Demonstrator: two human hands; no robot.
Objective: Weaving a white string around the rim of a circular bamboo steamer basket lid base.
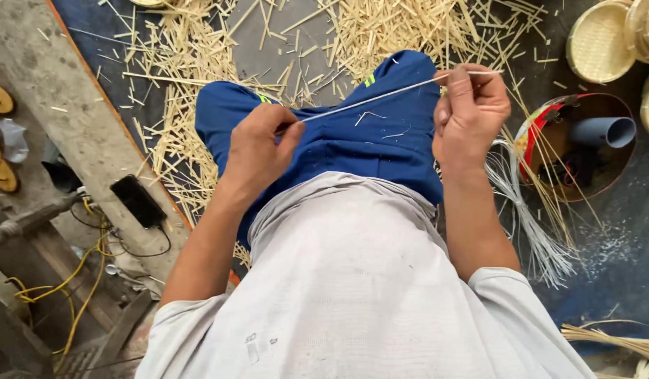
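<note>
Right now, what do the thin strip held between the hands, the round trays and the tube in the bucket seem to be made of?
Thin strip, held by left hand and right hand: probably split bamboo or cane; pale, matte, like the litter of offcuts on the floor.
Round trays: woven bamboo by the look; straw-coloured with a fine weave.
Tube: likely plastic pipe; smooth, even grey-blue.

- I see a pale grey short-sleeved shirt [352,281] with faint smudges and a small dark mark low on its front.
- Above the shirt, blue shorts [352,133] carry thin neon-green stripes near each knee.
- My forearms are bare below the sleeves.
</note>
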